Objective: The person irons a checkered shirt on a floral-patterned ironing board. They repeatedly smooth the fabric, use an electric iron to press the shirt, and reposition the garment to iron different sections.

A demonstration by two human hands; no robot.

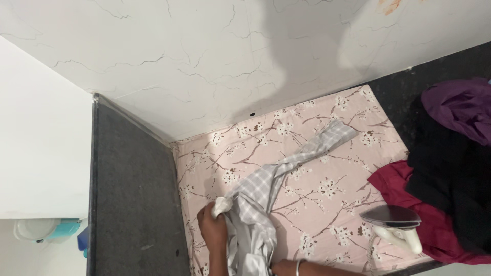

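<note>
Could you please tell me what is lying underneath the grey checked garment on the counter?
The grey checked garment lies on a pink floral cloth spread over the dark counter. The left hand grips its bunched end. Whatever lies beneath the cloth is covered.

Dark stone counter (133,204) carries pink floral cloth (317,199); on it grey checked garment (266,194) centre, iron (394,225) at 4 o'clock, clothes pile (450,168) at 3 o'clock.

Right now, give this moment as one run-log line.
left hand: grips grey checked garment | right hand: on garment's lower part | iron: upright, untouched | surface: floral cloth
</note>
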